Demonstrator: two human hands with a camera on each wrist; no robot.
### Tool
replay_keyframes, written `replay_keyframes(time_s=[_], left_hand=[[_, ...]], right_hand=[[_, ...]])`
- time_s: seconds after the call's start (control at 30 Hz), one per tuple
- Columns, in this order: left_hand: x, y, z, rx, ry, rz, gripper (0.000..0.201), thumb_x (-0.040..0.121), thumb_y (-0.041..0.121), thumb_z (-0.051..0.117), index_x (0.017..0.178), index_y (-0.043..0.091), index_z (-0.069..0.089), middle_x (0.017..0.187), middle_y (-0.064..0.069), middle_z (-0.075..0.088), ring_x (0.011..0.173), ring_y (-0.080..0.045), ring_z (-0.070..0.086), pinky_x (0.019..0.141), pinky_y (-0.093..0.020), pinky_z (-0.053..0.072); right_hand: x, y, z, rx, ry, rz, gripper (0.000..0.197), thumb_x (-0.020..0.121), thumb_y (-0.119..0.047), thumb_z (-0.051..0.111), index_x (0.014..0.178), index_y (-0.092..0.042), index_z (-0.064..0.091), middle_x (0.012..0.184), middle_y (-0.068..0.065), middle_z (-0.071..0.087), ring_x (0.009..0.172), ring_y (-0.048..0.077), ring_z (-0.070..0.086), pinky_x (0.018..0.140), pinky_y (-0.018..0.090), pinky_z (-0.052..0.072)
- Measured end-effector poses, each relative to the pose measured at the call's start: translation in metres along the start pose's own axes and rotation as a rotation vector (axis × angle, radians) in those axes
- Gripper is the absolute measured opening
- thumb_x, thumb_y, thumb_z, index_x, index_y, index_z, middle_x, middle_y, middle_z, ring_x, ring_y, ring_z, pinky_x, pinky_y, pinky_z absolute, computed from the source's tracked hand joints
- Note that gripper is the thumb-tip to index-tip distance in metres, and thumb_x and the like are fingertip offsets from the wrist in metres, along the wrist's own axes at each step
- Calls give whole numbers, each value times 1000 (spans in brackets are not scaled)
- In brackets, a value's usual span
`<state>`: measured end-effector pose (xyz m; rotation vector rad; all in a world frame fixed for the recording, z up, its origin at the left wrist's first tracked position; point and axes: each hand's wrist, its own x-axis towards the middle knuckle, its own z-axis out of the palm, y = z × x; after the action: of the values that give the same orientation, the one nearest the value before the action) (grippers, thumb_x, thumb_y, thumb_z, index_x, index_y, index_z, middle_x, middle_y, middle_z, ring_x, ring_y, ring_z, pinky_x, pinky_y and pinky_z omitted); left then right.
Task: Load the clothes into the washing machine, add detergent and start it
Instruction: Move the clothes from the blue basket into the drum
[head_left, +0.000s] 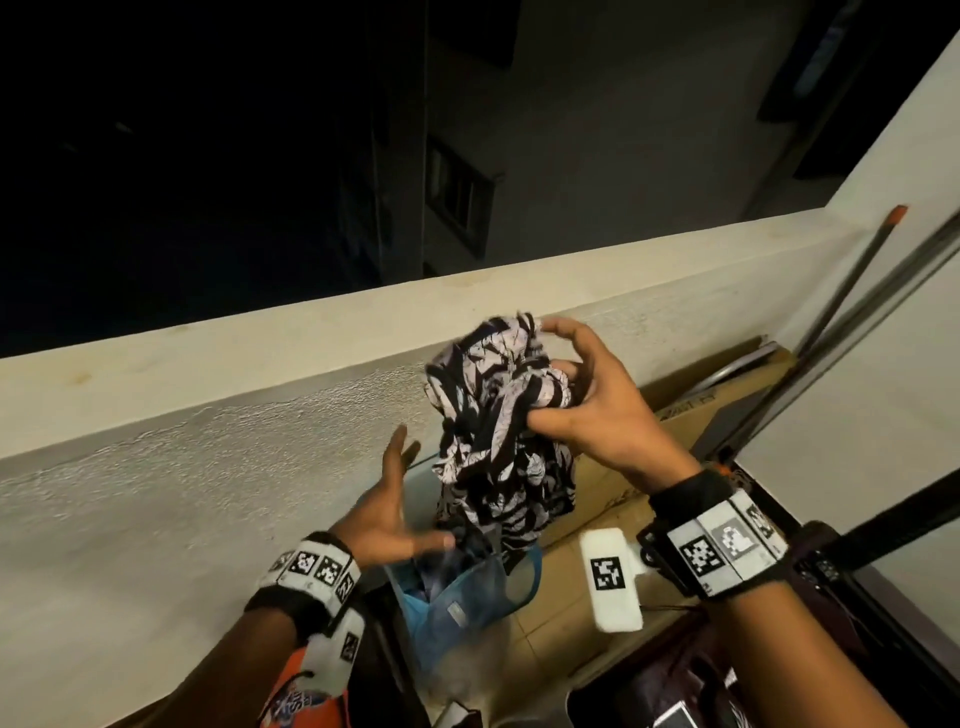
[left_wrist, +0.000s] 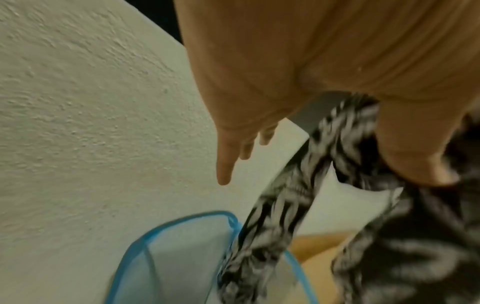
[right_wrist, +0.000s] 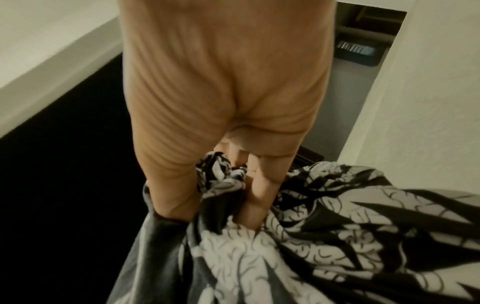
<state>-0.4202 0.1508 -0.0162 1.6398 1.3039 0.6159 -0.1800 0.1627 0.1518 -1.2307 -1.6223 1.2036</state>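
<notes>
My right hand (head_left: 597, 410) has a bunched fistful of the black-and-white patterned garment (head_left: 498, 415), fingers (right_wrist: 255, 185) curled deep into the folds with the thumb pinching from below, and the cloth hangs in the air in front of the pale parapet wall (head_left: 218, 447), its tail trailing down into the blue mesh laundry bag (head_left: 457, 608) on the floor below. My left hand (head_left: 395, 514) is spread wide and holding nothing, palm turned toward the hanging cloth, just beside it over the bag's rim (left_wrist: 182, 218). The washing machine isn't anywhere in my views, so I judge this is the early gathering part: getting the clothes out of the bag before any loading, with detergent and the start button well ahead. To do this lift well, I want the whole garment clear of the bag, so my free left hand should scoop the dangling lower end and gather it up against the bundle rather than let it drag. There looks to be more dark clothing down in the bag, and the tail may snag on it or on the floppy mesh rim, tipping the light bag over. A soft, slippery heap like this sags out of a one-handed grip, so two hands under it seems safer. I'd also keep it inside the ledge (head_left: 467, 291); there's open dark beyond it.
</notes>
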Motion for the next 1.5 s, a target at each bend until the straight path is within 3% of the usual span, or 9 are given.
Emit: replay_keyframes(time_s=[0.13,0.23,0.37,0.57,0.73,0.9,1.07,1.2,1.5], left_hand=[[4,-3,42,31,11,-185,138,38,68,91,151,32,20,149,17,40,136,-5,39,114,-27,35],[10,20,56,30,10,-298,76,72,46,83,137,20,52,141,-1,55,128,-21,52,110,-31,39],[25,28,47,-183,268,-280,57,89,17,69,138,-1,47,143,-21,50,133,-34,48,107,-34,37],[34,28,24,-520,440,-37,82,92,7,64,154,24,14,145,1,44,109,-13,59,93,-23,51],[35,49,24,-644,310,-58,96,90,-13,54,153,36,1,140,-14,52,109,-20,65,88,-50,57],[39,58,33,-568,206,1,94,90,-17,47,153,37,3,128,-6,61,105,-20,68,77,-34,57],[44,76,40,-502,57,75,80,90,-18,42,147,34,20,117,-13,68,95,-29,72,76,-44,59],[55,89,62,-420,-81,135,80,87,-18,41,140,40,24,119,-13,67,96,-27,71,76,-42,57],[69,127,138,-421,-67,257,83,77,-15,60,140,25,24,110,-9,60,106,-19,58,80,-24,53]], right_hand=[[-2,-38,1,70,-40,-122,88,76,26,64,141,-30,44,104,-3,77,99,22,72,87,35,62],[2,-50,4,113,-45,-153,87,77,27,62,144,-24,43,109,0,75,100,23,72,86,38,62],[0,-40,-5,113,51,-115,82,78,20,69,143,-25,45,113,0,74,101,13,74,84,29,61],[-8,27,-30,-326,241,-42,92,78,-5,80,150,-39,34,120,-27,59,102,-13,62,101,26,53],[-13,85,-3,-770,-39,25,118,82,-3,77,156,-52,-2,140,6,56,95,11,66,76,25,61],[-13,101,10,-941,-137,39,109,64,-4,89,144,-36,21,145,10,25,77,20,67,70,35,62],[-28,99,5,-911,-189,-30,152,59,-33,97,153,-48,-22,169,6,8,98,32,71,86,48,60],[-53,95,-10,-830,-105,-36,118,65,-40,89,156,-40,13,138,1,61,113,21,66,94,39,56],[-136,96,-83,-885,202,167,66,79,-39,78,140,-36,52,130,-10,68,114,9,63,92,13,46]])
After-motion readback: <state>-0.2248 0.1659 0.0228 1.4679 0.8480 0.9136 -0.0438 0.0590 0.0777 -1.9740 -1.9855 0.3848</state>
